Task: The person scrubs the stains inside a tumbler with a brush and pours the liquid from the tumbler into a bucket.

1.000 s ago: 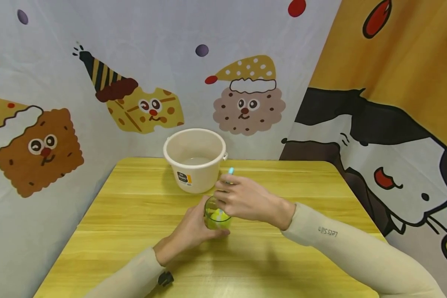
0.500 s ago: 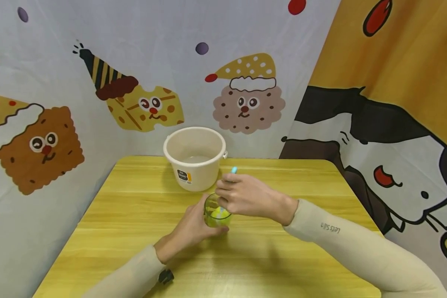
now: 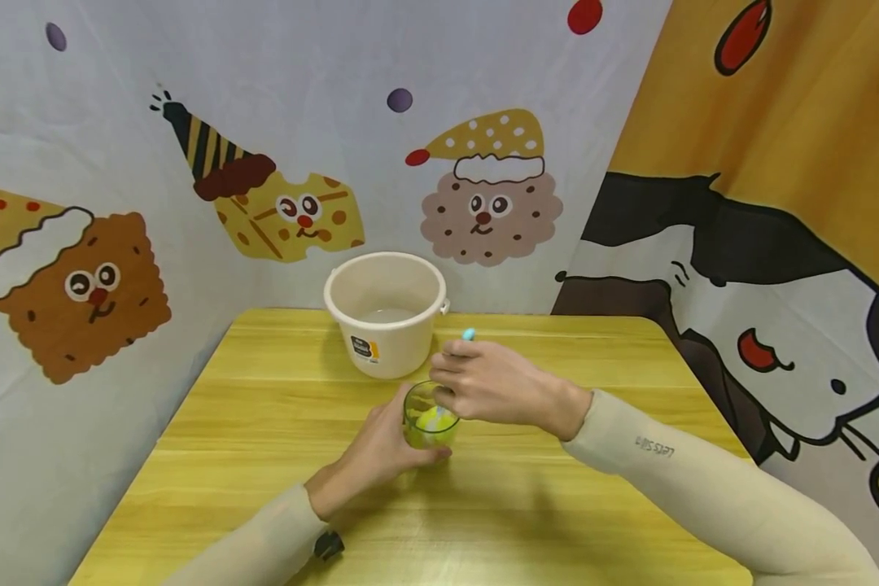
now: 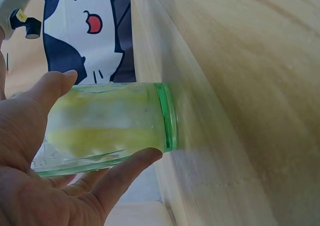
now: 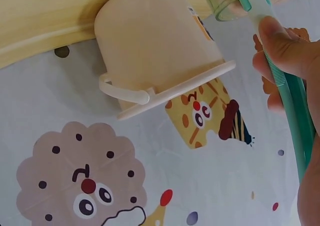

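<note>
Left wrist: glass base [image 4: 165,117], right: green handle [image 5: 294,118]

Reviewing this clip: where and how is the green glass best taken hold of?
Probably around its side wall, from the person's left, as the left hand does. The green glass has a round wall for fingers to wrap; its open mouth faces up, with the right hand holding a teal-handled tool down into it, so keep off the rim.

A left hand [image 4: 27,186] grips a green-tinted glass [image 4: 110,121] at a wooden bench [image 4: 245,85]. A cartoon animal [image 4: 75,28] decorates the cloth [image 4: 22,60] behind.
</note>
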Demonstrator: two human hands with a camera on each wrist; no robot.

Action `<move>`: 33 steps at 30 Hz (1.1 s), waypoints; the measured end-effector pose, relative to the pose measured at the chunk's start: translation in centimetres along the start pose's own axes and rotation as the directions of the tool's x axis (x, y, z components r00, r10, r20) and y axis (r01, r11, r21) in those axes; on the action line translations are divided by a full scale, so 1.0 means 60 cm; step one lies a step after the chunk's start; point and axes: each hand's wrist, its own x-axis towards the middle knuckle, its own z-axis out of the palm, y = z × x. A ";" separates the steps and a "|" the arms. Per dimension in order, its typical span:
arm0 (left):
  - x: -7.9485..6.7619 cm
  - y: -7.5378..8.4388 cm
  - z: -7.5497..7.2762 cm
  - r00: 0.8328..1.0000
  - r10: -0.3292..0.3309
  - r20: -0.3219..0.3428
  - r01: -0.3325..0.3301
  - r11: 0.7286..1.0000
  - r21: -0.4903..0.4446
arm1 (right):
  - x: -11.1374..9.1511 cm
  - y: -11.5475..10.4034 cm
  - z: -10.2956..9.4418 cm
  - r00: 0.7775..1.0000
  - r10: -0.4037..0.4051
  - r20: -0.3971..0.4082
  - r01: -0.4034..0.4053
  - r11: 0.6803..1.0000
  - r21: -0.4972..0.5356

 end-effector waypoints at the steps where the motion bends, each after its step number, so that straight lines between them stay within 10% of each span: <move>1: 0.000 0.000 0.000 1.000 0.000 0.000 0.000 1.000 0.000 | -0.001 0.001 -0.001 1.000 0.003 0.000 -0.003 1.000 -0.001; 33: -0.002 -0.004 0.001 1.000 0.017 0.004 -0.017 1.000 -0.025 | -0.004 0.048 -0.055 0.982 -0.026 -0.185 0.007 0.995 -0.100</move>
